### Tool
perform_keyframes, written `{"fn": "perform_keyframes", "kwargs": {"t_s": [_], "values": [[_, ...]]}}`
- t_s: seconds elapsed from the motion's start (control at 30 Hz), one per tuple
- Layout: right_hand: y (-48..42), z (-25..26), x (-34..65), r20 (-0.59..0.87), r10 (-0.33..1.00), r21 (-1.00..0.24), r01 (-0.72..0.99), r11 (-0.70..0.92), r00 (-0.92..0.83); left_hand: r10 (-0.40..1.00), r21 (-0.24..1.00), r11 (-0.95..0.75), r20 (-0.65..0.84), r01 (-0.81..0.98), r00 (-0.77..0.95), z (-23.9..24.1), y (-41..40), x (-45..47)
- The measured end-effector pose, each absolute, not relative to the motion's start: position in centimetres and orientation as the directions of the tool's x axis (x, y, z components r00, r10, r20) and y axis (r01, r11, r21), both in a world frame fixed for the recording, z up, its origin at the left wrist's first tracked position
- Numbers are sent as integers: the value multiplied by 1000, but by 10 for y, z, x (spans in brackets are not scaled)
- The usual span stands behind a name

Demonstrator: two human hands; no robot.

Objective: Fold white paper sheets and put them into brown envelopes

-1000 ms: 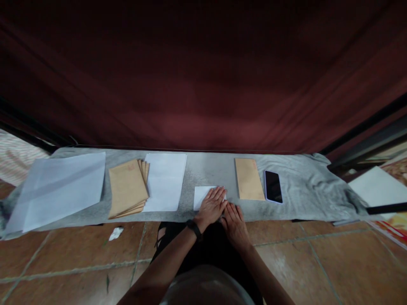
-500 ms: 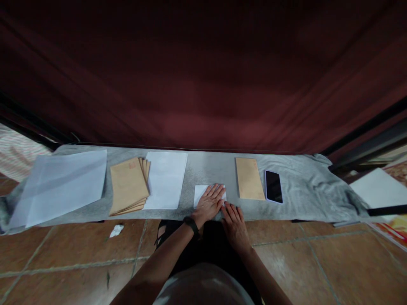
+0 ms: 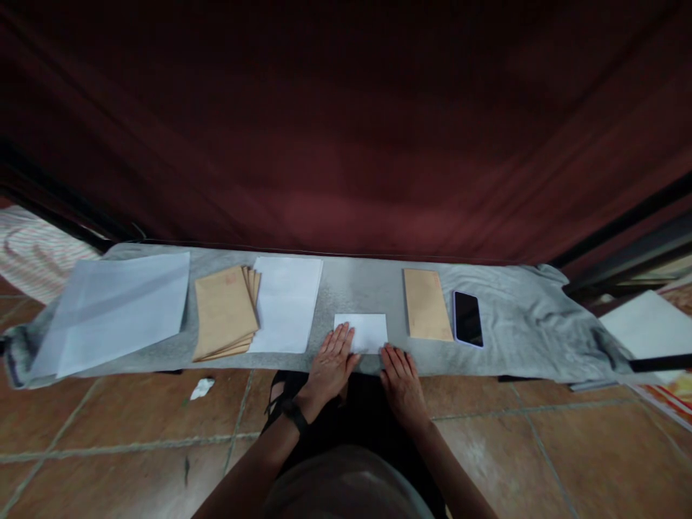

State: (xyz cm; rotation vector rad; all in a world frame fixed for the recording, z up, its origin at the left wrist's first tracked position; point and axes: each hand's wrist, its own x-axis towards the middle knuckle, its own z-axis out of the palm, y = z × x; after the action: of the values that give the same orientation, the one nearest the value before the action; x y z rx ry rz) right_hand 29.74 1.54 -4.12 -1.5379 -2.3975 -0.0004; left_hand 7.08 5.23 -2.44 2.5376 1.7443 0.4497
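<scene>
Your left hand lies flat, fingers straight and clasping nothing, its tips on the near left corner of the folded white paper. Your right hand is flat too, tips at the near right corner. The paper lies just beyond both hands, near the front edge of the grey cloth. To its right are a brown envelope and a phone. To its left are a white sheet and an envelope stack, whose red print is unreadable. Bare cloth lies beyond the paper.
</scene>
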Motion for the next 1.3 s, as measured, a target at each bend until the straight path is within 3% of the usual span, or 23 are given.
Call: {"fn": "perform_keyframes", "kwargs": {"t_s": [0.2, 0.33, 0.5, 0.77, 1.0, 1.3], "values": [[29, -37, 288, 297, 880, -219, 871, 439, -369, 938, 179, -300, 235, 937, 255, -22, 44, 65], [51, -33, 272, 291, 870, -246, 848, 469, -397, 922, 184, -353, 237, 917, 307, -20, 53, 82], [73, -35, 261, 261, 880, -216, 865, 453, -396, 936, 193, -321, 215, 927, 279, -27, 65, 90], [81, -49, 271, 334, 891, -141, 918, 370, -308, 964, 204, -192, 224, 960, 145, -31, 74, 71], [91, -47, 275, 349, 898, -167, 925, 342, -269, 968, 211, -161, 226, 964, 112, -30, 78, 69], [141, -8, 279, 47, 964, -309, 914, 264, -263, 986, 315, -147, -23, 937, 162, 6, 117, 63]]}}
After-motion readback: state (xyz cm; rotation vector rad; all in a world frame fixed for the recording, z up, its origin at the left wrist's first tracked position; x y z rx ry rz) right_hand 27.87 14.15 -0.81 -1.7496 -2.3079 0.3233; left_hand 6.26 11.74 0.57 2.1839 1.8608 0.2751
